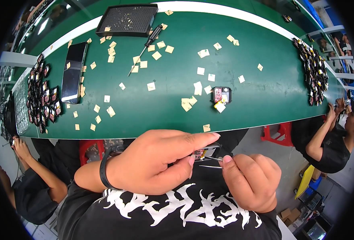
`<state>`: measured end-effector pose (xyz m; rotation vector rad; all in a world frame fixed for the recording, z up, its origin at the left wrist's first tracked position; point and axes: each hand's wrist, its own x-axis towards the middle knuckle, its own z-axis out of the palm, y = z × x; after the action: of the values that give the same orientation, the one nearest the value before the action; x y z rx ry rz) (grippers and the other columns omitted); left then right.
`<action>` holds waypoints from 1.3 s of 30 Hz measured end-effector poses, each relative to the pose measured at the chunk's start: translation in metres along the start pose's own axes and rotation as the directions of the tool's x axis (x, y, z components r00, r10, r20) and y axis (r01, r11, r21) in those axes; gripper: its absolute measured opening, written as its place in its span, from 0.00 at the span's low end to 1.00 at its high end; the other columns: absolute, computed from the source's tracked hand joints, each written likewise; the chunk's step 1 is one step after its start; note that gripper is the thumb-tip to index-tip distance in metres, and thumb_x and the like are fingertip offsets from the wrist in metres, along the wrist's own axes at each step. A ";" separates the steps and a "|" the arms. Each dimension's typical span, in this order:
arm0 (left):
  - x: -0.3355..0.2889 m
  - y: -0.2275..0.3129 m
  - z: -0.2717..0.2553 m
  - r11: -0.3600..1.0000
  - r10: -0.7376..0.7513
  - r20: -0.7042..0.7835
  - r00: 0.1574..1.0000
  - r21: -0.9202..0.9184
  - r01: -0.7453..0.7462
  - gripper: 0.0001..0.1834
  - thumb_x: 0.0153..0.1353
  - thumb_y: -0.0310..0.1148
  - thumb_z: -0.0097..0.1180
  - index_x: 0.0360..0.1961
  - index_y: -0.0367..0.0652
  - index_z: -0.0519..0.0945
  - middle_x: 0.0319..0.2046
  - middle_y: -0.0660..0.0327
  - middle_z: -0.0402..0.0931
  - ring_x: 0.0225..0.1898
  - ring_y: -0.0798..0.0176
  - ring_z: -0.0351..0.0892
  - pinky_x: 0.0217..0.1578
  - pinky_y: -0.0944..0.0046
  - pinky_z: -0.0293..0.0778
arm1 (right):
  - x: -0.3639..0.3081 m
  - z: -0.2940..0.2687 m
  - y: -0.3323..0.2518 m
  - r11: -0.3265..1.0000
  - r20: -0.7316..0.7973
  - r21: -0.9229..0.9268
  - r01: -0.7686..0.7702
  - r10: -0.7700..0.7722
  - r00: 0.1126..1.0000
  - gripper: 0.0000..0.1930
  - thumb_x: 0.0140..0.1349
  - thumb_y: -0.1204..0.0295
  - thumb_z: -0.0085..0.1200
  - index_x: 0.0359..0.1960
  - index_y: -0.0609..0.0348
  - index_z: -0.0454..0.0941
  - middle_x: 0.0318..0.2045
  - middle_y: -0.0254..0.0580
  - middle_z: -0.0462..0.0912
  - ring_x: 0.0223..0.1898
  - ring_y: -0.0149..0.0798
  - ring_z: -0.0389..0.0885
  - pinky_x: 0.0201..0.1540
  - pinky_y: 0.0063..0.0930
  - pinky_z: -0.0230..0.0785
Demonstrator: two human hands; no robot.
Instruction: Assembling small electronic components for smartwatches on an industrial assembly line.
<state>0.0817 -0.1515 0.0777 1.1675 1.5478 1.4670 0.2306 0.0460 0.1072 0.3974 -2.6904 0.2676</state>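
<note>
Just off the table's near edge, my left hand (153, 162) is closed around a small open black device casing (214, 150), thumb below and forefinger along the top. A reddish circuit board (199, 154) with a bit of yellow shows inside it; my fingers hide the rest. My right hand (251, 180) pinches metal tweezers (211, 166), their tips pointing left at the casing. One tip lies over the casing's lower edge; whether it touches the board I cannot tell. A similar open casing (222, 95) with a yellow-and-white tab lies on the green table (165, 114).
Small cream paper squares (186, 104) are scattered over the table. A screwdriver (149, 42) lies near a black tray (127, 20) of tiny parts and a dark phone (74, 74). Piles of black casings (45, 96) sit at both ends. Other people (325, 136) work at either side.
</note>
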 end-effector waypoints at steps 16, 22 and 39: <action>-0.002 0.000 0.002 0.995 -0.044 0.041 0.998 -0.086 0.048 0.26 0.63 0.15 0.48 0.64 0.29 0.74 0.29 0.59 0.83 0.24 0.72 0.81 0.25 0.71 0.74 | -0.006 0.004 -0.005 0.999 -0.033 0.039 0.024 -0.022 0.999 0.07 0.48 0.79 0.66 0.31 0.63 0.82 0.27 0.36 0.79 0.19 0.28 0.67 0.17 0.19 0.52; -0.007 -0.002 0.003 0.978 -0.074 0.051 0.996 -0.190 0.082 0.26 0.65 0.14 0.46 0.65 0.29 0.73 0.30 0.58 0.82 0.26 0.73 0.82 0.26 0.73 0.76 | -0.006 0.005 -0.003 0.989 -0.041 0.133 0.058 -0.053 0.998 0.08 0.48 0.80 0.66 0.31 0.65 0.82 0.26 0.37 0.79 0.19 0.28 0.67 0.16 0.19 0.52; -0.017 -0.003 0.002 0.968 -0.093 0.027 0.995 -0.233 0.097 0.25 0.66 0.14 0.44 0.65 0.31 0.74 0.31 0.57 0.82 0.27 0.71 0.82 0.28 0.71 0.78 | 0.001 0.003 -0.008 0.987 0.004 0.108 0.120 -0.121 0.993 0.09 0.46 0.79 0.63 0.32 0.66 0.83 0.27 0.37 0.77 0.20 0.27 0.67 0.16 0.19 0.50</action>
<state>0.0891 -0.1659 0.0727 0.9524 1.3573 1.5251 0.2311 0.0379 0.1060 0.5926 -2.6572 0.3767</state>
